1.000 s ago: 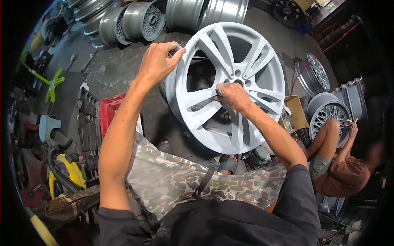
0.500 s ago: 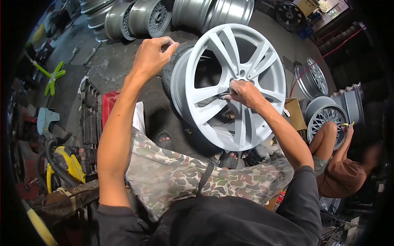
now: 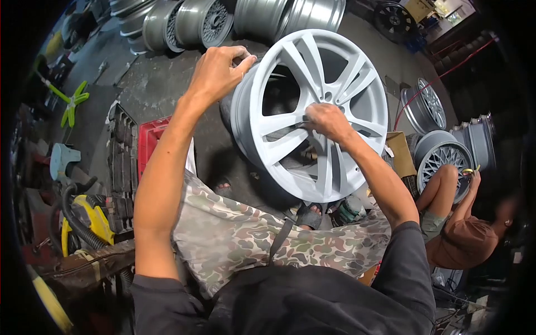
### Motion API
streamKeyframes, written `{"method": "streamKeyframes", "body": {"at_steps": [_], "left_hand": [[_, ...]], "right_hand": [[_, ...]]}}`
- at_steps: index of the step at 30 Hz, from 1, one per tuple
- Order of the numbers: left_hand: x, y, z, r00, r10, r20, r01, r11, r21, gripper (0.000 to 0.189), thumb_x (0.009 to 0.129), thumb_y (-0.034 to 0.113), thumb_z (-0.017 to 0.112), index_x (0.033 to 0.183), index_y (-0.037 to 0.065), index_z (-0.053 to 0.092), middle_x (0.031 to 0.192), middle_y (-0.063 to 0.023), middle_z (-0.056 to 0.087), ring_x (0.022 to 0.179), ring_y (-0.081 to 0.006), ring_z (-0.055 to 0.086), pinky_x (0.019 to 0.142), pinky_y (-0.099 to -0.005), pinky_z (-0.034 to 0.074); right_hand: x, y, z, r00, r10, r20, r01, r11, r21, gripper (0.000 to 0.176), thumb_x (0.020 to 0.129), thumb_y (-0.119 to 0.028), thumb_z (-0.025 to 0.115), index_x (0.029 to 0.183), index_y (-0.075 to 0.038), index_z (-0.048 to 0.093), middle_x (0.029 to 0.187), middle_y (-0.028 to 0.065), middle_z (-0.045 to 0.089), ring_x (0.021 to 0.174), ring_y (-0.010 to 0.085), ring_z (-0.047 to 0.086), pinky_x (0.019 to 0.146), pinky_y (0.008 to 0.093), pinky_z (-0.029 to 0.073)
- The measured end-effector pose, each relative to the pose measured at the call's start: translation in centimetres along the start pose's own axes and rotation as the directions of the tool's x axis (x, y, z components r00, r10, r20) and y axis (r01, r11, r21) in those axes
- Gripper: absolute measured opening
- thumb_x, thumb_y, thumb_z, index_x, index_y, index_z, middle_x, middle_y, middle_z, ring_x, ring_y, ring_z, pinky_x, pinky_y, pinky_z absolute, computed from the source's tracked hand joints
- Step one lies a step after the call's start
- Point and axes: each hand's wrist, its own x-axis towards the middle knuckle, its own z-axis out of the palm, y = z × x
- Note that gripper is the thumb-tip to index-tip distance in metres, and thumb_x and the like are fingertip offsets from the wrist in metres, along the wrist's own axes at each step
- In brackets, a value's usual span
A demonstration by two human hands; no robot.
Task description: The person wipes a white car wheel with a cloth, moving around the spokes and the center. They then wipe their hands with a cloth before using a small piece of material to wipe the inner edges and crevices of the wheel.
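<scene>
The white wheel (image 3: 325,181) is tilted before me, over the floor. My right hand (image 3: 329,121) curls at its spokes near the hub; blur hides any grip. My left hand (image 3: 218,72), loosely half-open, is by its left edge. Silvery wheels (image 3: 195,23) sit beyond; a person (image 3: 466,237) sits right.

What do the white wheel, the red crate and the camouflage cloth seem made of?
The white wheel is probably metal under matte paint or primer: thick spokes, hardly any shine. The red crate looks like smooth plastic, evenly coloured, with a moulded rim. The camouflage cloth seems matte printed fabric, as its soft folds suggest.
</scene>
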Motion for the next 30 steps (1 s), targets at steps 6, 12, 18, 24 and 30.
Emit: {"method": "streamKeyframes", "body": {"at_steps": [6, 12, 18, 24, 30], "left_hand": [[1.0, -0.3, 1.1, 0.997, -0.030, 0.064, 0.028, 0.999, 0.037, 0.027, 0.094, 0.029, 0.071, 0.098, 0.004, 0.078, 0.084, -0.0207, 0.074, 0.075, -0.0350, 0.072, 0.074, -0.0428, 0.055], [0.2, -0.8, 0.3, 0.998, -0.054, 0.045, 0.049, 0.994, 0.098, 0.029, 0.094, 0.031, 0.071, 0.099, 0.004, 0.079, 0.084, -0.0208, 0.074, 0.078, -0.0378, 0.072, 0.077, -0.0434, 0.055], [0.9, -1.6, 1.2, 0.978, -0.163, 0.130, 0.150, 0.983, 0.105, 0.032, 0.093, 0.035, 0.072, 0.101, 0.004, 0.079, 0.087, -0.0211, 0.075, 0.085, -0.0374, 0.074, 0.082, -0.0438, 0.056], [0.0, -2.7, 0.5, 0.947, -0.224, 0.231, 0.187, 0.967, 0.170, 0.049, 0.089, 0.051, 0.075, 0.101, 0.004, 0.079, 0.089, -0.0200, 0.076, 0.087, -0.0355, 0.075, 0.082, -0.0448, 0.056], [0.7, -3.0, 1.6, 0.940, -0.182, 0.288, 0.131, 0.973, 0.189, 0.053, 0.092, 0.051, 0.074, 0.099, -0.002, 0.077, 0.087, -0.0178, 0.076, 0.079, -0.0287, 0.073, 0.076, -0.0418, 0.055]], "right_hand": [[3.8, -6.6, 0.3, 0.965, -0.245, -0.092, 0.244, 0.969, -0.029, 0.010, 0.086, -0.013, 0.062, 0.088, -0.006, 0.054, 0.079, 0.0093, 0.059, 0.078, 0.0286, 0.068, 0.076, 0.0409, 0.057], [-0.1, 0.1, 0.8, 0.993, 0.080, 0.082, -0.080, 0.997, -0.011, 0.028, 0.086, -0.027, 0.074, 0.092, -0.006, 0.057, 0.086, 0.0114, 0.068, 0.080, 0.0318, 0.070, 0.076, 0.0448, 0.057], [3.9, -7.2, -0.3, 0.976, -0.202, -0.078, 0.205, 0.978, 0.030, 0.016, 0.086, -0.016, 0.066, 0.088, -0.006, 0.054, 0.082, 0.0108, 0.062, 0.080, 0.0310, 0.069, 0.074, 0.0418, 0.056], [0.3, -1.1, 0.6, 0.999, 0.039, 0.037, -0.040, 0.999, 0.031, 0.029, 0.082, -0.025, 0.076, 0.093, -0.006, 0.058, 0.086, 0.0117, 0.065, 0.086, 0.0320, 0.070, 0.077, 0.0437, 0.057], [4.3, -7.4, 0.5, 0.979, -0.202, -0.003, 0.202, 0.979, -0.035, 0.011, 0.087, -0.014, 0.063, 0.090, -0.005, 0.057, 0.087, 0.0111, 0.064, 0.082, 0.0307, 0.071, 0.075, 0.0425, 0.057]]}}
